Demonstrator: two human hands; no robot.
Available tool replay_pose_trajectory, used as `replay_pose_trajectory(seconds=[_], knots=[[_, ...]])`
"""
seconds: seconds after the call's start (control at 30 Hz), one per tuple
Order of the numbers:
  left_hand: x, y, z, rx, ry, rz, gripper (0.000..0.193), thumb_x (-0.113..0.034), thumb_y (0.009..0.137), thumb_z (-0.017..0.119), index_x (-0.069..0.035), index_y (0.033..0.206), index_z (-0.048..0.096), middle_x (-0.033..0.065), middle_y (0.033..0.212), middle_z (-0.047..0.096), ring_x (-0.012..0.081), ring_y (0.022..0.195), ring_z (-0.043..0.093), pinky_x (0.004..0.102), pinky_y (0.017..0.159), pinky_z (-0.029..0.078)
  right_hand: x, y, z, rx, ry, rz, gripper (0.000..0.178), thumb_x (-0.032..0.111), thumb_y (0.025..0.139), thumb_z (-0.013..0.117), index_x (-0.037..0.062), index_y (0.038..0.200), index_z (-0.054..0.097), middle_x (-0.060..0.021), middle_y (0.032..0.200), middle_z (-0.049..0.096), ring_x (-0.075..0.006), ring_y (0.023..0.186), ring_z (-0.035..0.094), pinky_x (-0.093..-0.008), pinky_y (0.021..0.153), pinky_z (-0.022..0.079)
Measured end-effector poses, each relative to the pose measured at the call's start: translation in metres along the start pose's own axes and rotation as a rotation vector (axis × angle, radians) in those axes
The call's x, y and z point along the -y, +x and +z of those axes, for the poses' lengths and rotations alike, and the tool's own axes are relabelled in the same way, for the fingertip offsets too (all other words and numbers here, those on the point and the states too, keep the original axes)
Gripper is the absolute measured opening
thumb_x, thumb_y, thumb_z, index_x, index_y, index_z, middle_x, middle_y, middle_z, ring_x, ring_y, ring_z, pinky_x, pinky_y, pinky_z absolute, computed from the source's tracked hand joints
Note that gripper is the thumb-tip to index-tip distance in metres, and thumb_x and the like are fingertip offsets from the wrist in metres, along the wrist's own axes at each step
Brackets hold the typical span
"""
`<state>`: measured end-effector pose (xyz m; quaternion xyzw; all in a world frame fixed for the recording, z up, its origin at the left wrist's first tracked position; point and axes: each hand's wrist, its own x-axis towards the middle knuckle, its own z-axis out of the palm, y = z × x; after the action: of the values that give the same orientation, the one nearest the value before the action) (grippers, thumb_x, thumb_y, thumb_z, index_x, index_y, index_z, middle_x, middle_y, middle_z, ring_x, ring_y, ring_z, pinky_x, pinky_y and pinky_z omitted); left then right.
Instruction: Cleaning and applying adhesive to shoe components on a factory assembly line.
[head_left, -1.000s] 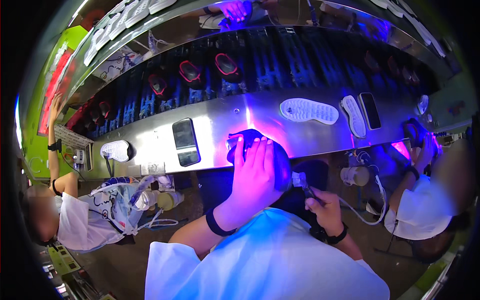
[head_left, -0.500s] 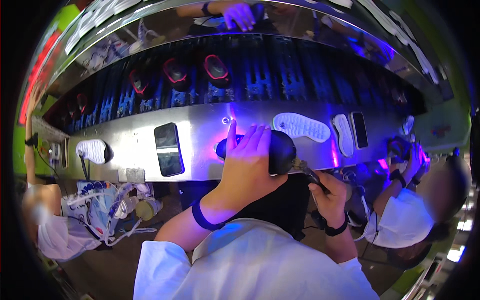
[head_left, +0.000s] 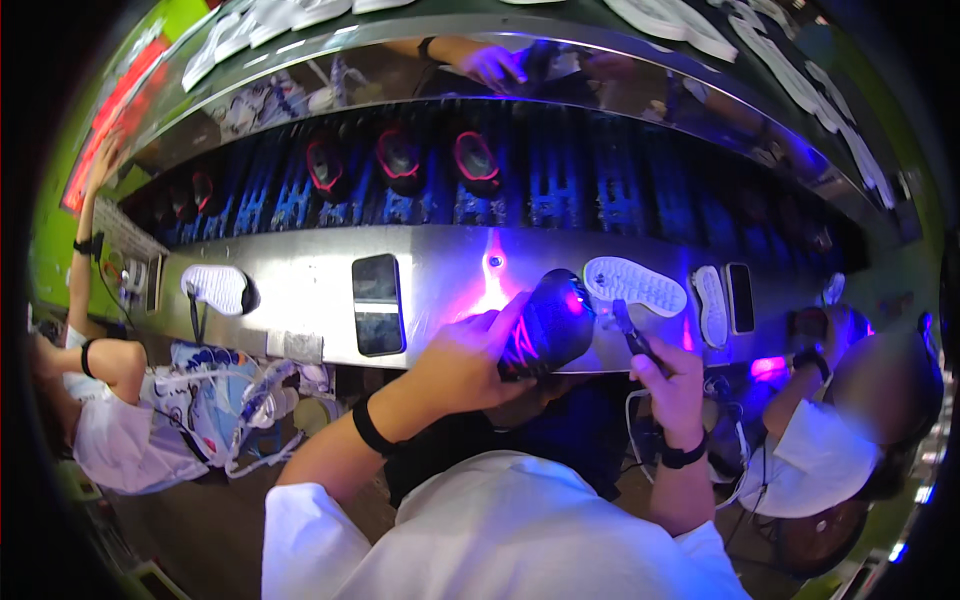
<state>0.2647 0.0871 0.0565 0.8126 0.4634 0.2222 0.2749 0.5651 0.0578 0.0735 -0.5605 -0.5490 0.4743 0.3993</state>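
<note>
My left hand (head_left: 468, 352) is closed around a black shoe upper (head_left: 562, 325) with pink-red marks. The upper is tilted over the front edge of the metal bench (head_left: 450, 262), its rounded end pointing up and right. Part of its near side is hidden by my fingers. Just right of the upper, my right hand (head_left: 672, 385) grips a dark-handled brush (head_left: 634, 335). The brush tip is close to the upper; whether they touch I cannot tell. Beyond the brush, a white shoe sole (head_left: 636, 284) lies on the bench.
Another white sole (head_left: 710, 308) and a phone (head_left: 740, 298) lie to the right. Leftward are a black phone (head_left: 377, 305) and a white sole (head_left: 216, 288). Behind runs a dark conveyor with red-edged shoe uppers (head_left: 398, 162). Co-workers' arms (head_left: 86, 245) appear at both sides.
The black upper has been turned, its rounded end now facing up and right. My left hand has moved from over it to its left side. The brush has a more upright slant.
</note>
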Motion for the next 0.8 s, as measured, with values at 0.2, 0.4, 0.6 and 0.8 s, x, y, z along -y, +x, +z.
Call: replay_pose_trajectory(seconds=[0.2,0.4,0.6,0.8], knots=[[-0.025,-0.017,0.009,0.121,-0.374,0.043,0.104,-0.037,0.071,0.093,0.0,0.151,0.037,0.0195,0.124,0.068,0.0335,0.111,0.07,0.043,0.098,0.055,0.025,0.003,-0.011,0.117,0.0,-0.096,0.034,0.009,0.094,0.073,-0.0028,0.126,0.069,-0.0019,0.084,0.069,-0.0086,0.073,0.06,-0.0255,0.068,0.049],[-0.05,-0.013,0.004,0.247,-0.565,-0.041,0.092,-0.029,0.075,0.093,0.001,0.146,0.043,0.0132,0.124,0.07,0.0231,0.112,0.069,0.0388,0.101,0.053,0.006,-0.006,-0.035,0.161,-0.037,-0.07,0.035,0.01,0.094,0.073,-0.0016,0.127,0.069,-0.0011,0.083,0.067,-0.0082,0.074,0.06,-0.0259,0.069,0.049],[-0.059,-0.009,0.011,0.308,-0.823,-0.2,0.082,-0.024,0.079,0.09,0.001,0.143,0.046,0.0113,0.126,0.069,0.02,0.115,0.067,0.039,0.103,0.052,-0.03,-0.021,-0.038,0.21,0.063,-0.082,0.033,0.012,0.095,0.073,0.0015,0.126,0.071,0.0004,0.082,0.066,-0.0077,0.075,0.058,-0.0266,0.07,0.049],[-0.059,-0.003,0.029,0.314,-1.127,-0.412,0.066,-0.017,0.085,0.085,0.002,0.138,0.05,0.0094,0.122,0.068,0.018,0.112,0.066,0.0365,0.101,0.053,-0.063,-0.041,-0.019,0.112,0.235,0.001,0.031,0.01,0.094,0.074,0.0014,0.124,0.072,0.0002,0.08,0.065,-0.0065,0.073,0.057,-0.0249,0.069,0.048]])
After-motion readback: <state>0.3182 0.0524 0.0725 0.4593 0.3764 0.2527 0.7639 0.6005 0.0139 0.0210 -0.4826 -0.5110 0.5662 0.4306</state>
